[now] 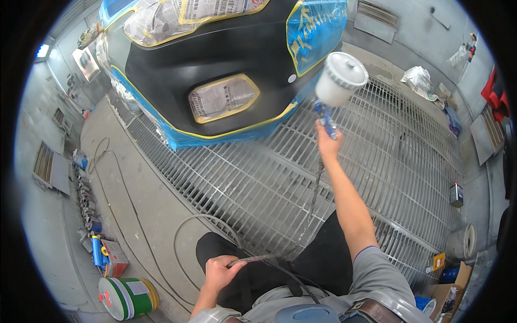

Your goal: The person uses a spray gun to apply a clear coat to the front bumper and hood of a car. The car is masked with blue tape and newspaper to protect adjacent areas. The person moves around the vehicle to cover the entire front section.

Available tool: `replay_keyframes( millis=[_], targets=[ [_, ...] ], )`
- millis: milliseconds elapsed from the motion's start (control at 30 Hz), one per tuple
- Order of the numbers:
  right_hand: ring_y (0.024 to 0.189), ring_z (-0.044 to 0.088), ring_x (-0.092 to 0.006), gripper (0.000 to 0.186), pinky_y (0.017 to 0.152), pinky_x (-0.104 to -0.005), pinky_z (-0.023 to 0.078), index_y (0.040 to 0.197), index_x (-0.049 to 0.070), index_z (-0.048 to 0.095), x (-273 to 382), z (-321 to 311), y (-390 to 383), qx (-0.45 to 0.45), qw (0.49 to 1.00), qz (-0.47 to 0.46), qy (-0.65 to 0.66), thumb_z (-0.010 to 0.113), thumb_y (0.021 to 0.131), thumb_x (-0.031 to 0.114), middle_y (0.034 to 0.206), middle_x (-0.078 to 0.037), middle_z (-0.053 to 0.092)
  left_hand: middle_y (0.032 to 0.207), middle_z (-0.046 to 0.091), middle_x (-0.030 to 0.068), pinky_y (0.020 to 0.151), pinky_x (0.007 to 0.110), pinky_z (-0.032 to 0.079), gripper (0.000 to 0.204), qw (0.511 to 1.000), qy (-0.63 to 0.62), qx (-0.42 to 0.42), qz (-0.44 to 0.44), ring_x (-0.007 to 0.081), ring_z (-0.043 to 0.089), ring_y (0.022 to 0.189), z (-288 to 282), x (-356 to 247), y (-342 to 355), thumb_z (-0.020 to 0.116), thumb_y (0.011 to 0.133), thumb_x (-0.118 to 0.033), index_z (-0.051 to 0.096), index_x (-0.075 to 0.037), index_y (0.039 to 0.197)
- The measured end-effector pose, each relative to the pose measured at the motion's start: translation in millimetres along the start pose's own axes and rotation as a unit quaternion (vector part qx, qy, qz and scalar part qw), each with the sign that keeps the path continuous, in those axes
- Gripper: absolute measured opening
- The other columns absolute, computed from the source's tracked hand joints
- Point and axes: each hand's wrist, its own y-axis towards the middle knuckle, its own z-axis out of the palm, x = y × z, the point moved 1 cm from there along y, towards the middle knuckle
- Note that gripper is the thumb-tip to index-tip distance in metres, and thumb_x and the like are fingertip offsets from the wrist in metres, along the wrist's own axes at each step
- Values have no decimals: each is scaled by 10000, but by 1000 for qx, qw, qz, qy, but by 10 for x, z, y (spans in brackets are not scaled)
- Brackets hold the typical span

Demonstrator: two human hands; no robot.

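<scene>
Two hands are at work over a metal floor grating [377,161] in a spray booth. Far left, along the concrete edge, stand a green-and-white paint can [127,297] lying on its side, a small red container [114,258] and blue bottles [97,250] just beside it. An air hose [188,226] loops across the concrete and runs up toward the person's lap. The left hand [219,273] sits low near the body, its fingers curled closed around a stretch of that hose, holding it off the floor. Above and ahead, a black car bumper [215,59] fills the top of the view, its openings covered with newspaper and edged with yellow tape and blue masking film [315,29]. To the right of it, the right hand [328,144] is raised at arm's length, fingers wrapped tight on the grip of a blue spray gun [326,119] whose white paint cup [340,78] stands on top, close to the bumper's right corner. Whether a finger presses the trigger cannot be told. Farther right, a small tin [456,195] sits on the grating and cardboard boxes [452,288] stand near the wall.
</scene>
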Motion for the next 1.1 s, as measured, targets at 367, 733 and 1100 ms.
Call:
replay_keyframes(
  millis=[367,733,1100],
  targets=[
    [627,604,-67,234,560,-277,487,1027,12,805,120,647,-728,310,936,120,116,840,923,219,787,-5,734,841,792,115,663,370,593,291,1000,11,21,3,304,758,730,11,-96,-50,894,837,-342,833,-62,881],
    [482,581,-94,318,432,-274,438,837,24,742,-443,-212,72,34,996,84,7,818,962,306,702,-20,698,829,786,122,663,367,589,259,1000,3,16,-21,296,760,722,27,-113,6,901,829,-292,830,-50,885],
    [531,560,-50,221,498,-256,421,850,51,746,-1099,166,-1007,29,981,178,73,853,932,226,627,39,624,766,760,113,616,321,537,222,996,-48,-61,-40,215,714,653,-379,-319,20,910,816,-175,809,10,887]
  ],
)
